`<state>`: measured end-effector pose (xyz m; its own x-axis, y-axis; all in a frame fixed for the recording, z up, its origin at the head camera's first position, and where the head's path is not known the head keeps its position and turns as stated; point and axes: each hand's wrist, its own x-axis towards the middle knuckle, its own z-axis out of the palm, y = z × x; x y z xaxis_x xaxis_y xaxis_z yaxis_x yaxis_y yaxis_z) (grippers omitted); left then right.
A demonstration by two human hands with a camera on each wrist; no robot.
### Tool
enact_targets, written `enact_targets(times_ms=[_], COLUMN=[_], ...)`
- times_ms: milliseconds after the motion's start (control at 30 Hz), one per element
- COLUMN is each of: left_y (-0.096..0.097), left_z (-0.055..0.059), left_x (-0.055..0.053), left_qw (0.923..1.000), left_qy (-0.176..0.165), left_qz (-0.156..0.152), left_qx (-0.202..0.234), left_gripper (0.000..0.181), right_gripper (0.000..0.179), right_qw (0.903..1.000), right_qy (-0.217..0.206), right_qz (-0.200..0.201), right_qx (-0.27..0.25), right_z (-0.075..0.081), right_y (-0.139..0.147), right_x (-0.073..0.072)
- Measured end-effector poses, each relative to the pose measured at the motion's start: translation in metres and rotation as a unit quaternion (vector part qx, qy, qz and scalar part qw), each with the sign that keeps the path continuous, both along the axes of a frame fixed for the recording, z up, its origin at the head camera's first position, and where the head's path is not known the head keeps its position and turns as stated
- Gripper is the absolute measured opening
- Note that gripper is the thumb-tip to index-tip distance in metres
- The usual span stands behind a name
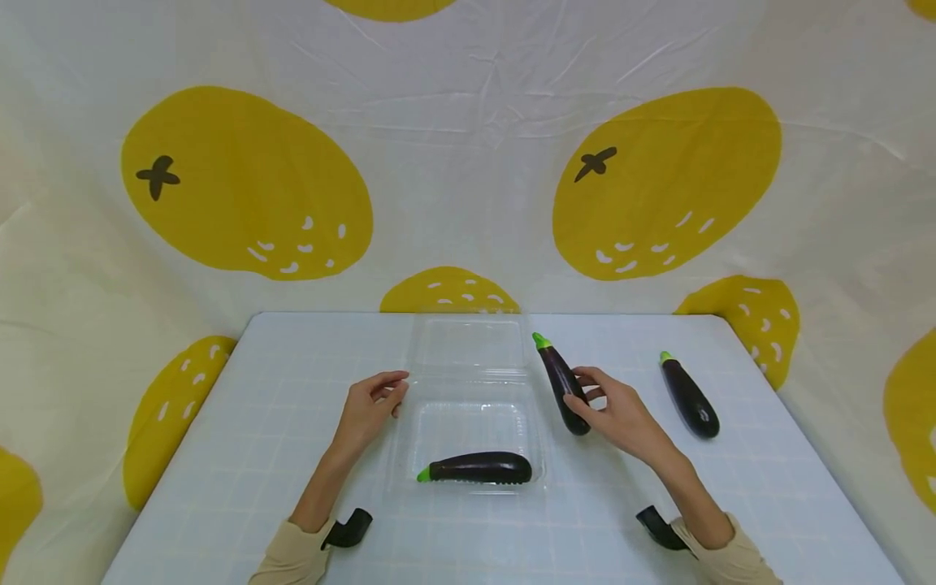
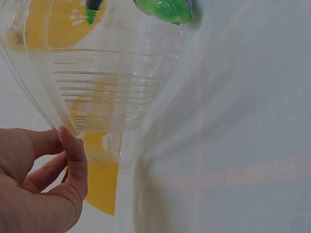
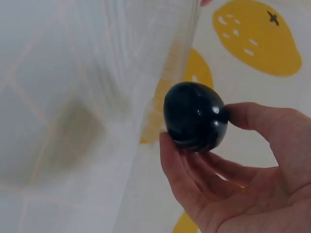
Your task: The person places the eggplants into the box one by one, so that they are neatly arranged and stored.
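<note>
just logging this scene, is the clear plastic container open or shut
Open: its lid lies back beyond the far edge of the base, leaving the eggplant inside uncovered.

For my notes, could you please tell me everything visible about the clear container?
The clear container looks like thin, shiny plastic, with ridged walls and a see-through lid joined along its far side. It sits open on the pale table, lid folded back. One dark eggplant lies inside, along the near side. The left grip pinches the container at its left.
</note>
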<state>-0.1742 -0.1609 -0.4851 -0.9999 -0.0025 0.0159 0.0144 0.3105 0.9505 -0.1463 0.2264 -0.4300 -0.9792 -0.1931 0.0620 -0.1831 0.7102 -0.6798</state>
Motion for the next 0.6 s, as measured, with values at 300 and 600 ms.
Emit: enact_targets(times_ms=[300,600], left_y=[0.0,-0.001], left_z=[0.0,-0.001], left_x=[0.001,-0.001], left_qw=[1.0,0.9999], left_qy=[-0.002,-0.001], left_qz=[-0.004,-0.005], left_qx=[0.003,0.01], left_gripper=[0.028,0.029], right_gripper=[0.051,0.048], right_qw=[0.9989,0.9953], right_qy=[0.008,0.004], right_qz=[0.042,0.085], right_qx=[-0.022,-0.047], right_z=[0.015,0.021], right_y=[-0.016,-0.03], right_x=[0.0,0.0])
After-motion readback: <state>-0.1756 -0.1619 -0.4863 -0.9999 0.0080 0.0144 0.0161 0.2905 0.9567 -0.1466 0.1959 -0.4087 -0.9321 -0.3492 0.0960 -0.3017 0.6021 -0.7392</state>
